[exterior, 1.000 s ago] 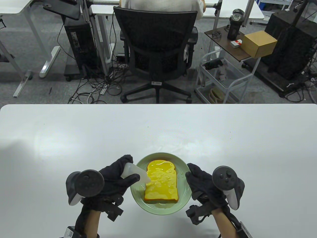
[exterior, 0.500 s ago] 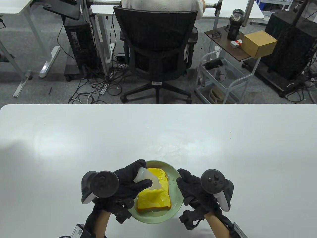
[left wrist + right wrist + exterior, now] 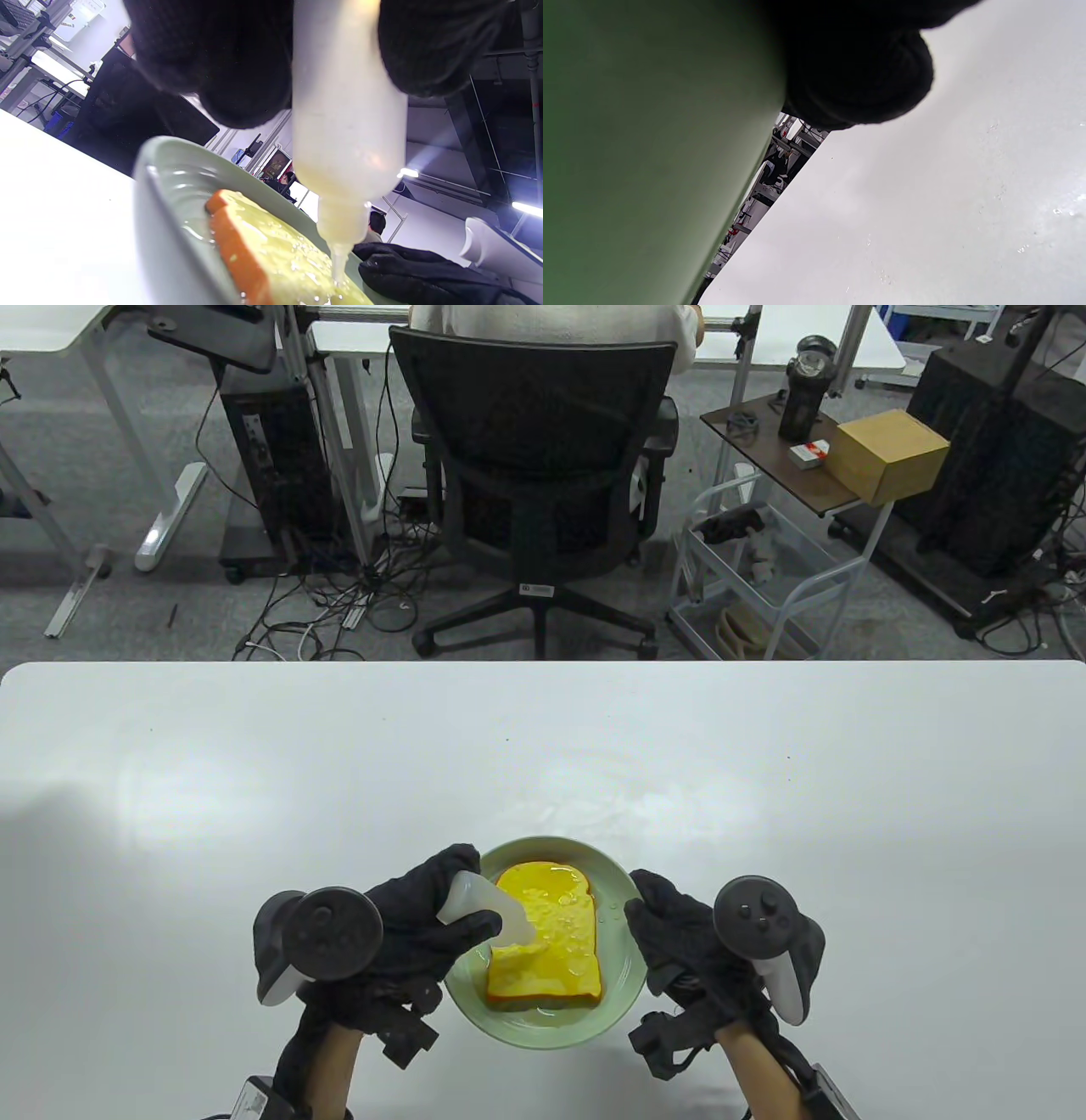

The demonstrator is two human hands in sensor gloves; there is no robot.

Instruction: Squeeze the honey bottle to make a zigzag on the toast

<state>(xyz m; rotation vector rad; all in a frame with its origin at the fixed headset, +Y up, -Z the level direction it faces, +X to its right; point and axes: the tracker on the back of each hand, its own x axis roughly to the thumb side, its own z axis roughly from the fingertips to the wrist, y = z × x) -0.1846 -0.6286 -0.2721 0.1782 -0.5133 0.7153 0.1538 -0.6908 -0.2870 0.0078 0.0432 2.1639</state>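
Observation:
A yellow slice of toast (image 3: pixel 547 942), glossy with honey, lies on a pale green plate (image 3: pixel 615 891). My left hand (image 3: pixel 424 912) grips a translucent white squeeze bottle (image 3: pixel 488 909), tilted with its nozzle down over the toast's left side. In the left wrist view the bottle (image 3: pixel 348 123) hangs from my gloved fingers (image 3: pixel 237 63) and its tip reaches the wet toast (image 3: pixel 288 262). My right hand (image 3: pixel 670 929) holds the plate's right rim. The right wrist view shows the green plate wall (image 3: pixel 649 148) with a gloved fingertip (image 3: pixel 865 84) against it.
The white table (image 3: pixel 543 755) spreads wide around the plate, with small wet spots near it. Beyond the far edge stand a black office chair (image 3: pixel 534 466), a wire cart (image 3: pixel 755 577) and desks.
Both hands and the plate moved toward me and left, then back up and right. The nozzle has shifted over the toast's left side.

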